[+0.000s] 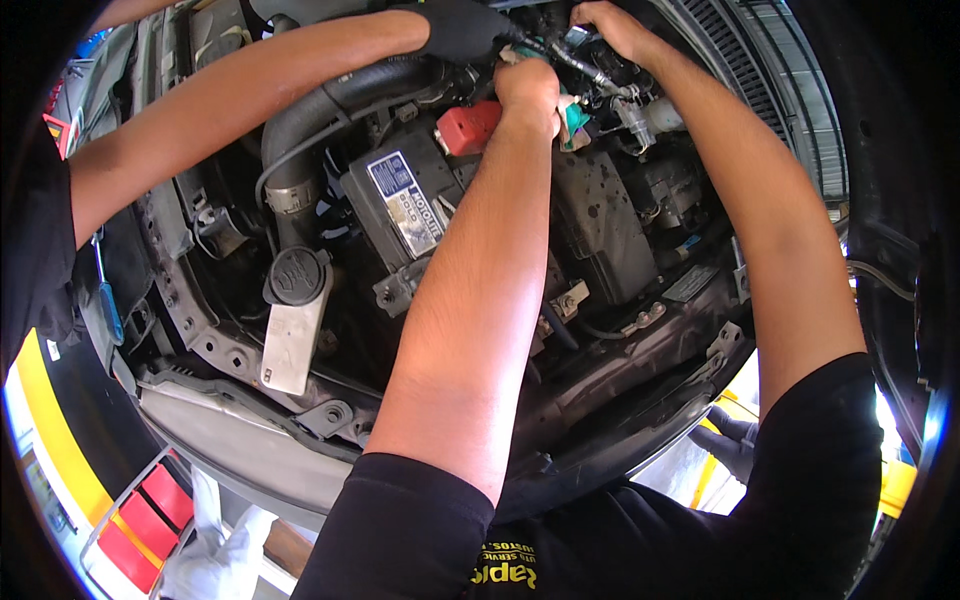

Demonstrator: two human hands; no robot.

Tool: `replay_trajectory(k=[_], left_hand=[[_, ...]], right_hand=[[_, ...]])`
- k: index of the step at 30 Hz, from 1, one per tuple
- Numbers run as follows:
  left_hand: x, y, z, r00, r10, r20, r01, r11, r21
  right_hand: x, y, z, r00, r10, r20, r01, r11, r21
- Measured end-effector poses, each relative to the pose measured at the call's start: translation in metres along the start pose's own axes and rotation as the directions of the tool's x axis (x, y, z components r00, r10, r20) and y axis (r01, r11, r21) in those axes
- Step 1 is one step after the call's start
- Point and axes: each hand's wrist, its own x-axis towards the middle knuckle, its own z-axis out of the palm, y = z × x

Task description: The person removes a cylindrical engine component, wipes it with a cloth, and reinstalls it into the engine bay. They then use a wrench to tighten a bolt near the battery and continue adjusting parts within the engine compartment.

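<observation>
I lean over a car's engine bay with both arms stretched in. My left hand point(527, 88) is closed round a crumpled rag point(573, 122), teal and beige, that pokes out beside the wrist. Just left of it sits a red terminal cover point(468, 128) on a dark car battery point(400, 200). Farther back and to the right, my right hand point(608, 28) has its fingers curled among hoses and wiring point(590, 70); what they grip cannot be made out. A co-worker's black-gloved hand point(465, 35) reaches in from the left, close to my left hand.
A thick black hose point(285, 140) runs left of the battery. A white reservoir with a black cap point(297, 277) stands near the front. Right of my left forearm is a black box cover point(605, 225). A blue-handled screwdriver point(109, 305) lies at the far left. Red panels point(150, 515) stand below.
</observation>
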Motion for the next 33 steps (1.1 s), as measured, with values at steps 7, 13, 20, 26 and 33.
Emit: replay_trajectory(k=[7, 13, 20, 26, 33], left_hand=[[-0.022, -0.017, 0.029, 0.999, -0.023, -0.037, 0.023, 1.000, -0.011], [-0.013, -0.007, 0.014, 0.994, 0.076, -0.084, -0.071, 0.995, 0.065], [-0.023, -0.015, 0.025, 1.000, -0.016, -0.013, 0.017, 0.999, 0.048], [-0.023, -0.015, 0.025, 0.998, -0.011, -0.055, 0.012, 1.000, 0.009], [-0.011, -0.021, 0.018, 0.993, 0.092, -0.069, -0.092, 0.996, 0.009]], right_hand=[[0.006, 0.088, -0.028, 0.835, -0.535, 0.128, 0.537, 0.743, -0.399], [-0.022, -0.003, 0.014, 0.941, -0.253, -0.225, 0.050, 0.762, -0.646], [-0.016, 0.048, -0.024, 0.971, -0.236, 0.041, 0.235, 0.905, -0.354], [-0.015, 0.046, -0.013, 0.964, -0.265, 0.016, 0.245, 0.867, -0.433], [-0.029, 0.009, 0.005, 0.967, -0.122, -0.224, -0.024, 0.832, -0.554]])
